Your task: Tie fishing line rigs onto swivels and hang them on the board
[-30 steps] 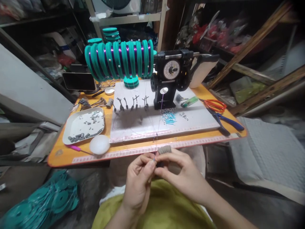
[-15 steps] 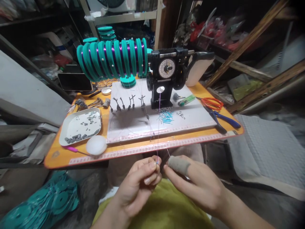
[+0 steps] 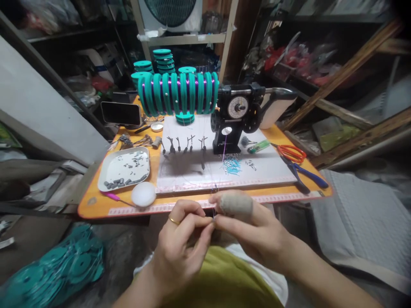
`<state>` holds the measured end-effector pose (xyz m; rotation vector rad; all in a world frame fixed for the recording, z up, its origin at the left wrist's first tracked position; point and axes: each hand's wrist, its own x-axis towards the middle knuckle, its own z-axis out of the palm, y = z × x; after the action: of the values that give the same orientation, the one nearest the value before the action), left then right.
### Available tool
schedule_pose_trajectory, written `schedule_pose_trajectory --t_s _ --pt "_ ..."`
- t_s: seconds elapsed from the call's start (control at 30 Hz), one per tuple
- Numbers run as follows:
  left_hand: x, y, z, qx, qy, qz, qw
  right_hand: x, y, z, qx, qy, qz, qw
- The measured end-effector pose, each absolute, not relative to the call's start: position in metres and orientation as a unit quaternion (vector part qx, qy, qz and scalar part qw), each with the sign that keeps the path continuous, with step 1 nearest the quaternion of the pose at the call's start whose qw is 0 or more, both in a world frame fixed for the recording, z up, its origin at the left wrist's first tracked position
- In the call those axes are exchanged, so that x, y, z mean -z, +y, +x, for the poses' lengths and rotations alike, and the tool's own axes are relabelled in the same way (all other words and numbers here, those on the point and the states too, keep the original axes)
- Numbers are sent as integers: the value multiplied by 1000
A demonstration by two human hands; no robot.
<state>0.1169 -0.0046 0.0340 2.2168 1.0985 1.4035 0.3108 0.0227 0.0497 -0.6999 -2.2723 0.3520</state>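
Observation:
My left hand point(image 3: 184, 239), with a ring on one finger, is closed in a pinch just in front of the table edge. Between its fingertips runs a thin purple fishing line point(image 3: 224, 147), which rises to the black winding machine point(image 3: 238, 108). My right hand point(image 3: 257, 224), one finger wrapped in grey tape, pinches the same line right beside the left fingertips. Whatever small knot or piece sits between the fingers is too small to make out. Teal foam line spools point(image 3: 178, 95) stand in a row on the machine's shaft.
On the white board point(image 3: 192, 173) lie blue-tailed small pieces point(image 3: 232, 166) and dark floats stand stuck upright. At left are a tray point(image 3: 123, 171), a white round lid point(image 3: 143, 194) and a phone point(image 3: 121, 114). Pliers point(image 3: 310, 175) and orange-handled scissors point(image 3: 291, 153) lie right.
My right hand has moved in to meet the left at the line, and the left hand has turned so its back shows. The view has tilted up and shifted left.

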Motion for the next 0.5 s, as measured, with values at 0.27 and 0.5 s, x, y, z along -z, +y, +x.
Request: schedule_pose_trajectory --t_s 0.27,0.5 --pt "-37 7 103 -419 388 815 102 -67 57 288 -208 -880 -295 308" --pt "-43 11 98 -331 360 863 125 -81 78 279 -253 -901 -259 240"
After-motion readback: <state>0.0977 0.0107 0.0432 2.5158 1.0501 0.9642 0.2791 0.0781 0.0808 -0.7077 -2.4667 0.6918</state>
